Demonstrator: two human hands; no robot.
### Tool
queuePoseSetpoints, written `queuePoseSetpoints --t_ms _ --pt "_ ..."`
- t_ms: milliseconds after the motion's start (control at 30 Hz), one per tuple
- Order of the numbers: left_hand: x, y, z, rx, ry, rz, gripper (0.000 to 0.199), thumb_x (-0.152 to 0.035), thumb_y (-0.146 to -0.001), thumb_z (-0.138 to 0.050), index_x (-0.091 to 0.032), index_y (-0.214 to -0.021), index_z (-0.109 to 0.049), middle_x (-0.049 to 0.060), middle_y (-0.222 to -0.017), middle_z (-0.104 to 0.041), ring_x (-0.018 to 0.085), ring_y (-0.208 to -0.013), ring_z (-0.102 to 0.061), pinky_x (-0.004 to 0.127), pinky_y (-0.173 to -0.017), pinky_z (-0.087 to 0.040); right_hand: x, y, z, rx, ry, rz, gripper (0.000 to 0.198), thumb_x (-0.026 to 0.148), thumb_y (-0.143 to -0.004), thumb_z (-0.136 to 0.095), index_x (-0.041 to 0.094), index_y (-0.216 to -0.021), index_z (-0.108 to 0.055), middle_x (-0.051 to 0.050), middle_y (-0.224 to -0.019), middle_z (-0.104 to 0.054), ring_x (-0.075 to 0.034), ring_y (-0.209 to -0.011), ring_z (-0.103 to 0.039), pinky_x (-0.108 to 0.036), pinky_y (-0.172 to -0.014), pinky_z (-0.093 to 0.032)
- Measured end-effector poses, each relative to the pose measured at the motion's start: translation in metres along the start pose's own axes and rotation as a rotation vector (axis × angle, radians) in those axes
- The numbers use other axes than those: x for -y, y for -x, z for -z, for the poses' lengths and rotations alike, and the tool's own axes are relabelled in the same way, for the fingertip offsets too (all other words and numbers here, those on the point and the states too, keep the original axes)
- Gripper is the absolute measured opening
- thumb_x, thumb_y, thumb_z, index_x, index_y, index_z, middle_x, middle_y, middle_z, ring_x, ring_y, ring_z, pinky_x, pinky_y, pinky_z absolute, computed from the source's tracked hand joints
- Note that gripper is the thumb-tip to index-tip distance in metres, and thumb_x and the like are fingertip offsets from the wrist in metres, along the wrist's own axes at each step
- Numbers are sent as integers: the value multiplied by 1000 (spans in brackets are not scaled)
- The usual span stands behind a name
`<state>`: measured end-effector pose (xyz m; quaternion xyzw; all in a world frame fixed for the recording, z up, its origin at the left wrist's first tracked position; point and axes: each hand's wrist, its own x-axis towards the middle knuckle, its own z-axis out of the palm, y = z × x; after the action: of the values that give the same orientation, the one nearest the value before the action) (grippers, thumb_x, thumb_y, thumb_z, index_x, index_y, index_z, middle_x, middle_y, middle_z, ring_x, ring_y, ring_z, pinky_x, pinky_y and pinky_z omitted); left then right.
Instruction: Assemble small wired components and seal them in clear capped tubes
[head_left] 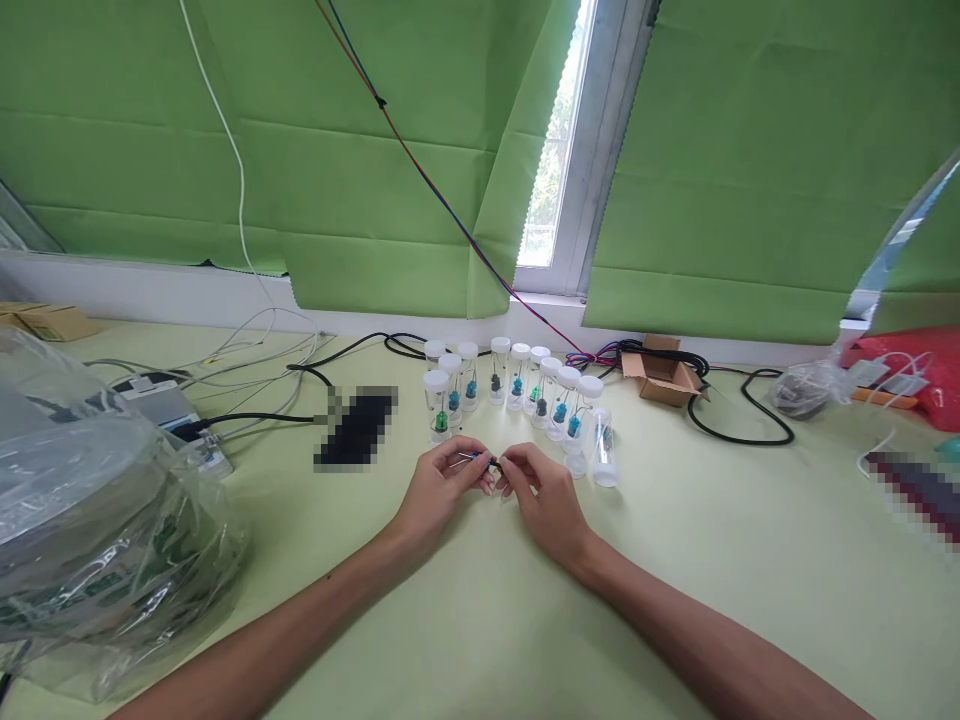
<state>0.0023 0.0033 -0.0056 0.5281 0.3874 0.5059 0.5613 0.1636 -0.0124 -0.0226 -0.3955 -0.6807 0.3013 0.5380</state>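
Note:
My left hand [440, 485] and my right hand [551, 500] meet just above the table, fingertips almost together. Between them is a small blue part with a thin metal pin [480, 458]; its exact kind is too small to make out. The left fingers pinch its pin side, while the right thumb and finger close on its dark end. Beyond the hands stand several clear vials with white caps [556, 408], each holding a small blue, green or dark piece with thin wires. To the right of them is another clear tube [604, 450], beside a small translucent cap [575, 463].
A large plastic-wrapped bundle [112, 540] fills the left side. Behind it are a grey device [157, 402] and tangled cables. An open cardboard box [661, 375], black cable [750, 440] and red bag [922, 370] lie at the right. Green blinds [375, 180] hang behind the table [480, 620].

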Motion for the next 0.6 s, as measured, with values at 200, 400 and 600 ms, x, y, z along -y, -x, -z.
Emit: queuePoseSetpoints --t_ms 200,400,600 --pt "0 -1 0 4 13 10 22 -34 -78 -75 -17 -88 -65 2 -74 -67 16 -65 -64 32 -75 -52 2 -1 0 -1 3 2 14 30 -96 -50 19 -92 -58 -3 -79 -64 -16 -68 -67 -29 -65 -56" --pt "-2 1 -1 -13 32 26 22 -34 -78 -74 -17 -89 -66 2 -73 -68 15 -66 -63 32 -77 -52 1 -1 0 -7 6 -2 11 28 -95 -53 19 -94 -60 -4 -83 -65 -17 -73 -68 -31 -71 -57" --pt "-3 0 -2 -18 69 24 21 -33 -75 -76 -17 -85 -67 1 -70 -67 14 -63 -62 29 -72 -52 -5 1 -1 -28 41 38 15 21 -88 -62 19 -102 -60 -7 -94 -66 -19 -85 -67 -33 -77 -58"
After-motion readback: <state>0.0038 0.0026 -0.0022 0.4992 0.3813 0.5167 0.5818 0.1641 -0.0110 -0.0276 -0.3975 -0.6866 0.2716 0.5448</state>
